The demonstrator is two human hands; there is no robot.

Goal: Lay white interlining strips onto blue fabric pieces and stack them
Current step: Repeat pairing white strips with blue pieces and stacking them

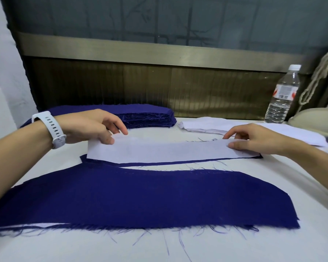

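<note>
text: none legible | water bottle (282,95) label: print blurred

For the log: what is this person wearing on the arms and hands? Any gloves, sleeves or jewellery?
Both forearms are bare to the frame edge, with no sleeves showing. The left hand and right hand wear no gloves, and no rings show on the fingers. The left wrist carries a white sports watch on a perforated white strap; the right wrist is bare.

A clear plastic water bottle with a white cap (281,95) stands upright at two o'clock on the white table top (178,246). Toward three o'clock a knotted off-white rope (318,76) hangs above a rounded beige object (314,118). A brushed brass-coloured rail (140,52) runs across twelve o'clock.
</note>
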